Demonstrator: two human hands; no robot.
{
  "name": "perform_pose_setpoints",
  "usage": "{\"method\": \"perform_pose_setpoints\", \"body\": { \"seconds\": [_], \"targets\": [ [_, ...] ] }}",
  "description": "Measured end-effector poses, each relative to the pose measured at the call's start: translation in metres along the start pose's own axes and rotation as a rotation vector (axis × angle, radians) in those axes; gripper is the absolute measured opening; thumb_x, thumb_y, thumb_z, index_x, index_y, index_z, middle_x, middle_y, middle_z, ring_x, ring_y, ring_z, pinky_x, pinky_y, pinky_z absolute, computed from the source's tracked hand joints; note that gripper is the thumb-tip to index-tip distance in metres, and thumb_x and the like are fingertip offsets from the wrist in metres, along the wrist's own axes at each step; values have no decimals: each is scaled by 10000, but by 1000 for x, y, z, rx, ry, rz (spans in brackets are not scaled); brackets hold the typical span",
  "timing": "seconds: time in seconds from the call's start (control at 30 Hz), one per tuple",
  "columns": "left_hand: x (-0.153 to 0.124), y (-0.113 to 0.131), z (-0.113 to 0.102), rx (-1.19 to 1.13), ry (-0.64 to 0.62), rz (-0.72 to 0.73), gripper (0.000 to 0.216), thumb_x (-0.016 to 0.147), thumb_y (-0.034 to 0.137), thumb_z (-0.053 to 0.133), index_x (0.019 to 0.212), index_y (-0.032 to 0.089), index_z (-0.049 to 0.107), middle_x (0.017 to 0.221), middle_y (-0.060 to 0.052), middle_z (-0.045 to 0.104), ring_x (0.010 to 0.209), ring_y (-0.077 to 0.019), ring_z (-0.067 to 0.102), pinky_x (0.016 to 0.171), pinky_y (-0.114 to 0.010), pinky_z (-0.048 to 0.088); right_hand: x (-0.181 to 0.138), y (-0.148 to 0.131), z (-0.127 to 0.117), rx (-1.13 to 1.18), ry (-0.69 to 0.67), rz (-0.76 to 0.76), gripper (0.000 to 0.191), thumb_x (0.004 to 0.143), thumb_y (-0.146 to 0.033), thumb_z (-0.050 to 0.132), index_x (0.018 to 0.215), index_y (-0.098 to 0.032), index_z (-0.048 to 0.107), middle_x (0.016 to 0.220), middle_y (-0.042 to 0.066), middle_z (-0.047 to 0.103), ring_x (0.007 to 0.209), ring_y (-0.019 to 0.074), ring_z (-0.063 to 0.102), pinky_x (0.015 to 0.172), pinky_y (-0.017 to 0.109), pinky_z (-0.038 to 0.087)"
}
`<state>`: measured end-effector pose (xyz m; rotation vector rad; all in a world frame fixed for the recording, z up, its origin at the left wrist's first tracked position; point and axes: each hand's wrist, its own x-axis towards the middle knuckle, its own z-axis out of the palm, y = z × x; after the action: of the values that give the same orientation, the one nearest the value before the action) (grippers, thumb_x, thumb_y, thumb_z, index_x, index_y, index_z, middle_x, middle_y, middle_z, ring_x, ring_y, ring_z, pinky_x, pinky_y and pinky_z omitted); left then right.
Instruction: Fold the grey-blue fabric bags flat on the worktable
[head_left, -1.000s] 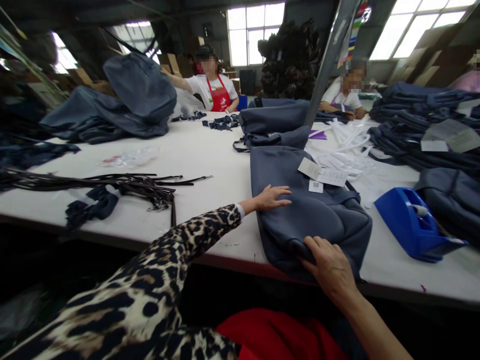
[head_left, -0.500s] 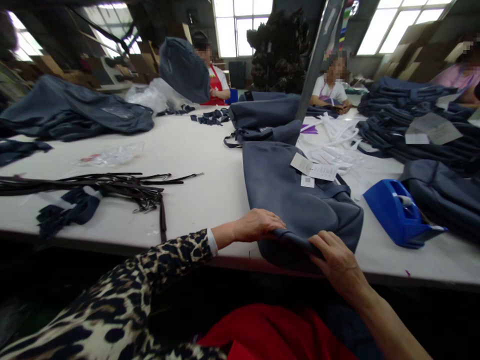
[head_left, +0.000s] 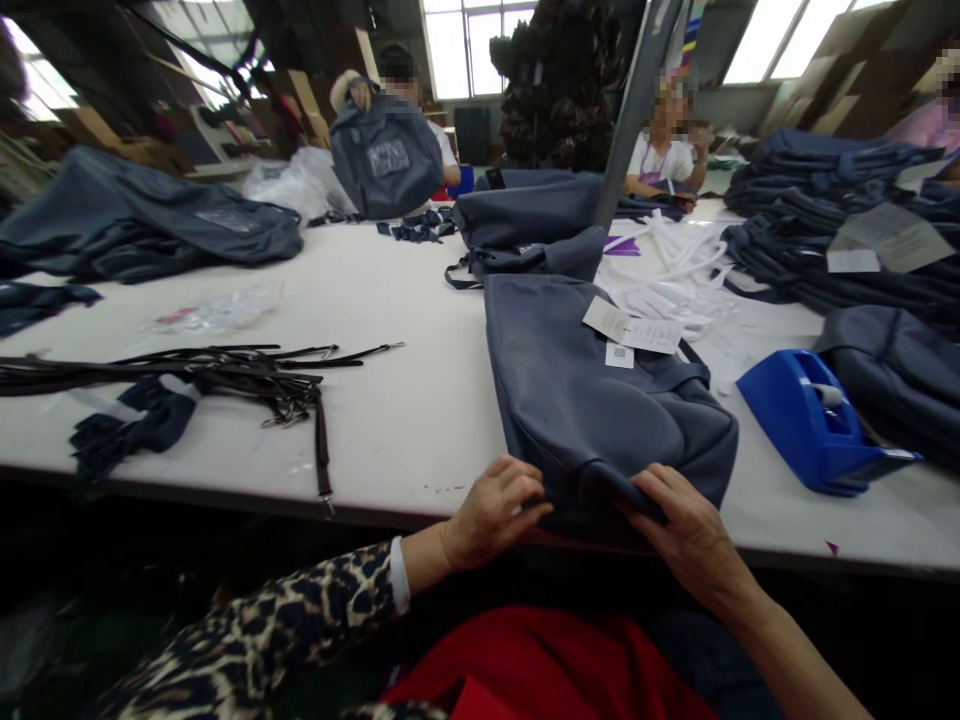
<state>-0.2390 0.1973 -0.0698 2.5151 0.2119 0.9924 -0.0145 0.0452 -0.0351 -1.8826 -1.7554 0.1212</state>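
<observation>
The bag (head_left: 585, 400) lies on the worktop (head_left: 390, 420) at the near edge, its near end dark and in shadow, so the underside is hard to make out. The right hand (head_left: 686, 525) has its grip closed on a fold of the bag's near edge; the fold partly hides the thumb. The left hand (head_left: 499, 512) is at the near left corner, fingers curled and thumb pointing to the bag — whether that grip has hold of cloth I cannot tell. The leopard-print sleeve (head_left: 330, 600) is cut off below, as is the red garment (head_left: 555, 660). Tags (head_left: 652, 334) lie on the bag, their print too small to read. The pole (head_left: 637, 110) runs out of the picture at the top, and the pile (head_left: 825, 220) at right is cut off by the frame. Across the worktop, a co-worker is mostly hidden behind a raised bag (head_left: 390, 155) with a clear pocket.

As for containers, the inside of the bag is out of sight. The blue dispenser (head_left: 802, 440) holds a pale roll (head_left: 829, 395). The clear packet (head_left: 221, 308) shows something red — blurred — near the straps (head_left: 225, 368).
</observation>
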Motion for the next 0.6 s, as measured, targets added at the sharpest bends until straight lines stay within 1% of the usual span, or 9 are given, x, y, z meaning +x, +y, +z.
{"method": "perform_pose_setpoints", "body": {
  "seconds": [0.03,0.1,0.17,0.3,0.4,0.53,0.6],
  "targets": [
    [-4,1,5,24,-101,49,203,974,304,560,1137,183,562,1085,-78,645,959,-199,574,864,-335,493,0,0,0,5,2,0,86,879,-153,511,889,-232,545,865,30,554,818,197,543,710,303,451],
    [-9,-2,14,90,-266,137,376,984,378,531,1300,174,518,1235,-97,619,994,-220,571,864,-345,496,-2,-1,0,6,-9,-6,94,881,-151,506,875,-234,548,859,31,557,810,196,544,699,300,454],
    [-10,-7,21,147,-339,176,483,986,432,511,1400,189,454,1344,-95,572,1048,-245,562,884,-371,491,-4,-2,0,-3,-28,-23,93,887,-156,510,866,-234,555,857,34,558,812,200,541,694,301,455],
    [-10,-11,24,185,-400,154,443,1002,411,477,1398,212,471,1390,-75,541,1140,-256,530,940,-398,469,-6,-1,-3,-3,-68,-70,88,898,-162,519,868,-233,563,862,36,552,819,200,531,710,303,459],
    [-10,-10,22,214,-433,142,417,1010,396,455,1379,206,491,1386,-71,541,1104,-252,539,902,-391,473,-7,0,-6,15,-96,-69,107,901,-143,510,875,-232,564,867,35,549,823,195,526,712,298,459],
    [-10,-9,22,234,-477,126,373,1015,396,440,1308,196,554,1231,-80,626,995,-231,558,850,-371,467,-11,-3,-12,13,-108,-89,141,895,-124,491,876,-231,582,858,39,559,813,196,525,700,300,464],
    [-10,-10,22,228,-480,133,361,1018,391,430,1285,194,572,1180,-75,641,966,-224,557,844,-365,461,-15,-3,-15,15,-117,-103,146,899,-126,484,878,-231,584,847,37,560,801,196,524,688,299,460]
  ]
}}
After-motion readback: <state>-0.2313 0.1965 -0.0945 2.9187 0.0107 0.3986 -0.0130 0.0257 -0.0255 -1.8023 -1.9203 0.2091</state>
